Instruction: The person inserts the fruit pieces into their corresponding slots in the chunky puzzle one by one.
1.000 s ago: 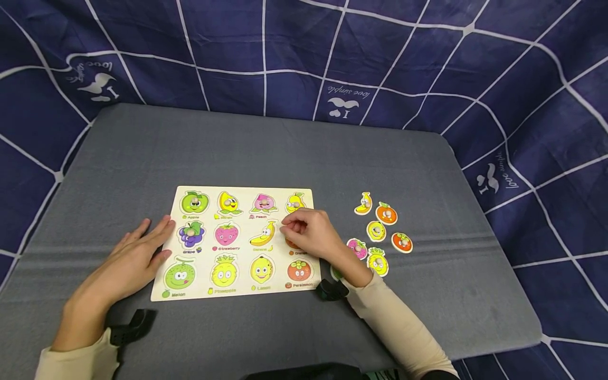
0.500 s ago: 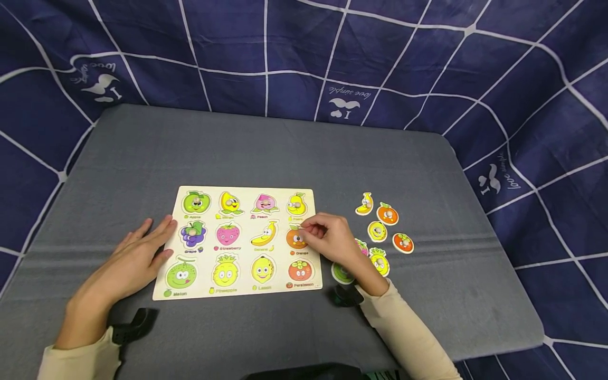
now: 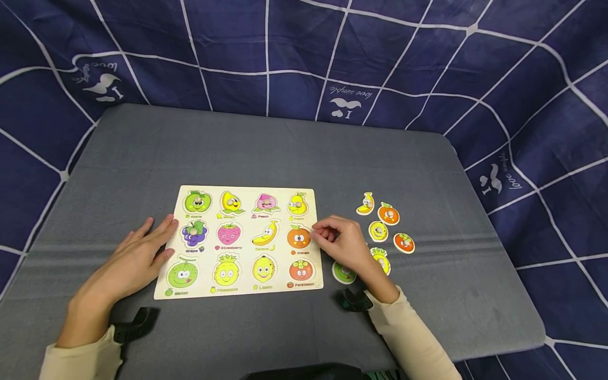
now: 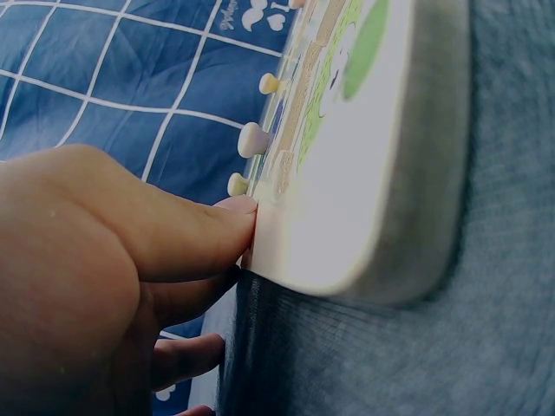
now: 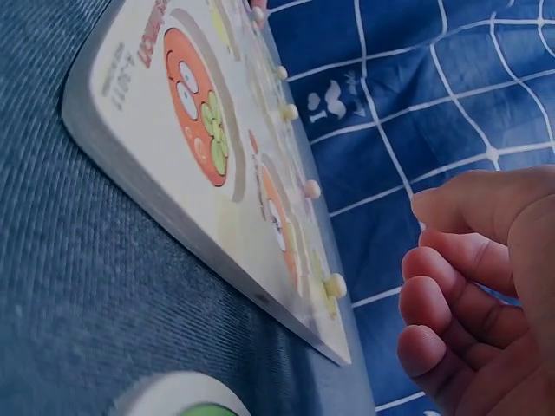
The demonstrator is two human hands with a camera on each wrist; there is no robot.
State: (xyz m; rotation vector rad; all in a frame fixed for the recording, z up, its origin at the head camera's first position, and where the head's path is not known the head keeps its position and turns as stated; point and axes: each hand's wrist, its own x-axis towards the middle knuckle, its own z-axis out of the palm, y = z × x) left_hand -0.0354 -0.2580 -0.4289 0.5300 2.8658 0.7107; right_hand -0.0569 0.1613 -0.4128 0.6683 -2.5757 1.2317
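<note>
A cream wooden fruit puzzle board lies on the table. Knobbed pieces sit in its top row, among them the pear, and the grapes sit in the row below. My left hand rests along the board's left edge, fingers extended; in the left wrist view its thumb touches the edge. My right hand is over the board's right edge beside the printed orange. Its fingers curl loosely, and the right wrist view shows nothing between thumb and fingers.
Right of the board lie loose pieces: banana, orange, lemon, persimmon, pineapple and melon. My right hand mostly hides another. A blue checked cloth surrounds the grey table.
My right hand has drawn back to the right from over the board's middle row, uncovering the pear and the printed orange. The left hand has stayed at the left edge.
</note>
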